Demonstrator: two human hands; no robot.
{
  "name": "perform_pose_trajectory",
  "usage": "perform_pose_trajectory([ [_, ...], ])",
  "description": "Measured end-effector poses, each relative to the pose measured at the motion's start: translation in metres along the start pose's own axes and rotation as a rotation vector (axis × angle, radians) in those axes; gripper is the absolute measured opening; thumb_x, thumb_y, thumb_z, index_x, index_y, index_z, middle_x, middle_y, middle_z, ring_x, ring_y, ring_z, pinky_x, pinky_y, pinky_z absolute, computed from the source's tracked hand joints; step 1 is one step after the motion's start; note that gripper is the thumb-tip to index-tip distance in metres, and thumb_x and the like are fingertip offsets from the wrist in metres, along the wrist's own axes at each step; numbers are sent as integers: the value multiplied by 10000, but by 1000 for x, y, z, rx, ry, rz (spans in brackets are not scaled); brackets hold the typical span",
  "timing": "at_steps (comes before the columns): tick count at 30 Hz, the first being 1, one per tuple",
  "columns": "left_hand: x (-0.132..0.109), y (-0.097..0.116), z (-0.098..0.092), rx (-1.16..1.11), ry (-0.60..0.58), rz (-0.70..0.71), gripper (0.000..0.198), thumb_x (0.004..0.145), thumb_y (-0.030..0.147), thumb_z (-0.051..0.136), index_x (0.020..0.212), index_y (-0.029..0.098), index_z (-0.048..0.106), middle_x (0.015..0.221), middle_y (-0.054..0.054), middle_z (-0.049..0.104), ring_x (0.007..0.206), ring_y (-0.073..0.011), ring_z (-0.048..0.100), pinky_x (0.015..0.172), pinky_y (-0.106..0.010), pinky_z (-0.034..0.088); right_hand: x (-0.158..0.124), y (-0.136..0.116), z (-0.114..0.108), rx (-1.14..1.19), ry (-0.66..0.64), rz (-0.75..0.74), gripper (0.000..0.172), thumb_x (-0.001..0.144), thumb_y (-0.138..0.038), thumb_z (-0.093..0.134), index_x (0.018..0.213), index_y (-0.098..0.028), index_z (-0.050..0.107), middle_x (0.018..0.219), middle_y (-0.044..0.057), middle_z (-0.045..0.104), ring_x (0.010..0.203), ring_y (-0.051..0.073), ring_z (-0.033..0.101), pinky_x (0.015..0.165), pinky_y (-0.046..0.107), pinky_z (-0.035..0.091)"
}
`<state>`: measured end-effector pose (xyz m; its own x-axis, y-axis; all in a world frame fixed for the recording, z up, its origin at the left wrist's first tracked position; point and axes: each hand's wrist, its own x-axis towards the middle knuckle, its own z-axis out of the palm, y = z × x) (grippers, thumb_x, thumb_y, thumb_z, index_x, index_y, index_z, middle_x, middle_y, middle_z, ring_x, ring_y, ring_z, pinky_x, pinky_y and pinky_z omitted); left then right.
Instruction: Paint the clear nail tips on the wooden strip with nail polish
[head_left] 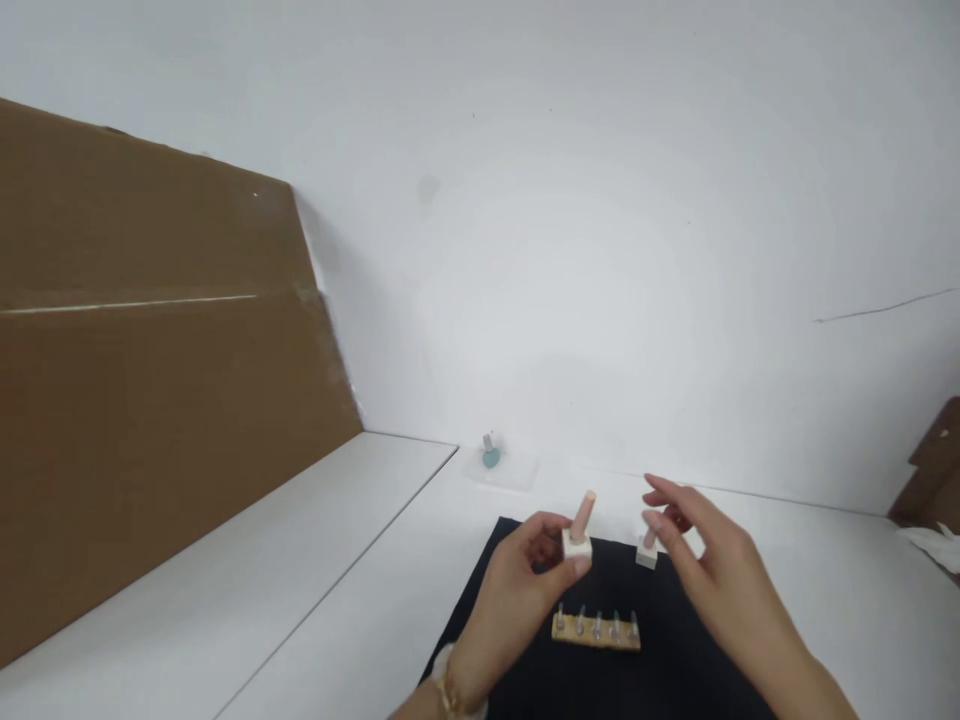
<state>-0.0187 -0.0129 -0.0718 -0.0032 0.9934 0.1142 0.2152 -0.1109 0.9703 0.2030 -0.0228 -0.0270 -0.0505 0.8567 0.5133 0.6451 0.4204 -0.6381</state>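
My left hand [517,570] is closed around a small square white nail polish bottle [577,546] with a long pink cap, held tilted above a black mat [517,680]. A second white bottle [646,557] with a pink cap stands near the mat's far edge. Beside its cap, my right hand [709,555] is open, thumb and forefinger apart. The thumb tip overlaps the cap; I cannot tell whether they touch. In front of both hands lies a tan strip [596,632] bearing several upright clear and bluish nail tips [598,624].
A teal bottle [490,457] with a grey cap stands on a clear sheet [517,474] by the wall. A large brown cardboard panel [165,400] rises at the left of the white table [337,620]. Cardboard [937,465] and white crumpled material [934,545] are at the far right.
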Motion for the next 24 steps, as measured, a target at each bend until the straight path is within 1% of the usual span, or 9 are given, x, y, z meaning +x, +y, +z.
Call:
perform_pose_trajectory([
  [2, 13, -13, -7, 16, 34, -3, 289, 697, 348, 768, 942, 206, 713, 642, 34, 655, 653, -195, 631, 661, -312, 486, 7, 15, -13, -62, 39, 121, 426, 997, -558, 507, 1195, -246, 720, 1046, 77, 786, 841, 237, 732, 703, 344, 595],
  [3, 19, -20, -11, 21, 40, -7, 286, 697, 356, 761, 935, 206, 710, 649, 30, 677, 661, -204, 652, 671, -320, 502, 11, 24, -19, -100, 42, 183, 449, 980, -580, 511, 1194, -245, 721, 1057, 78, 786, 837, 246, 726, 727, 365, 588],
  [6, 37, -44, -21, 37, 57, -25, 272, 623, 359, 778, 831, 205, 694, 770, -19, 768, 788, -254, 726, 793, -369, 552, 17, 46, -27, -179, -85, 305, 472, 969, -582, 491, 1171, -226, 726, 1082, 99, 788, 895, 280, 730, 793, 417, 569],
  [9, 45, -66, -26, 74, 62, -52, 232, 597, 326, 771, 785, 211, 699, 803, -37, 802, 858, -294, 758, 854, -406, 566, 18, 57, -20, -165, -181, 311, 413, 957, -500, 536, 1177, -211, 732, 1090, 96, 800, 935, 263, 746, 826, 380, 566],
  [12, 46, -80, -28, 122, 50, -58, 214, 592, 286, 758, 792, 212, 737, 872, -51, 826, 941, -314, 764, 941, -428, 550, 16, 57, -5, -166, -261, 324, 388, 941, -428, 585, 1236, -214, 718, 1101, 95, 805, 930, 246, 758, 797, 339, 559],
  [16, 47, -89, -29, 183, 63, -58, 251, 607, 296, 739, 844, 216, 764, 937, -66, 830, 1011, -336, 752, 1010, -463, 527, 15, 53, 11, -206, -316, 347, 308, 932, -289, 596, 1206, -220, 719, 1083, 88, 809, 954, 251, 754, 792, 331, 522],
  [19, 47, -94, -32, 212, 111, -70, 410, 566, 286, 742, 967, 204, 750, 1015, -84, 817, 1057, -346, 736, 1010, -470, 537, 15, 51, 17, -235, -334, 355, 233, 946, -212, 556, 1108, -229, 723, 1021, 61, 820, 949, 252, 748, 768, 325, 486],
  [22, 36, -94, -38, 234, 195, -84, 605, 558, 320, 732, 1143, 175, 671, 1087, -110, 776, 1030, -354, 728, 936, -490, 577, 15, 51, 20, -255, -342, 368, 197, 963, -189, 522, 987, -239, 711, 941, 30, 824, 887, 241, 743, 714, 310, 453],
  [24, 22, -87, -41, 247, 249, -71, 604, 627, 402, 703, 1180, 171, 625, 1115, -126, 746, 990, -348, 721, 907, -504, 582, 16, 51, 20, -266, -328, 381, 182, 978, -217, 516, 980, -243, 697, 917, 24, 813, 845, 231, 732, 690, 303, 441],
])
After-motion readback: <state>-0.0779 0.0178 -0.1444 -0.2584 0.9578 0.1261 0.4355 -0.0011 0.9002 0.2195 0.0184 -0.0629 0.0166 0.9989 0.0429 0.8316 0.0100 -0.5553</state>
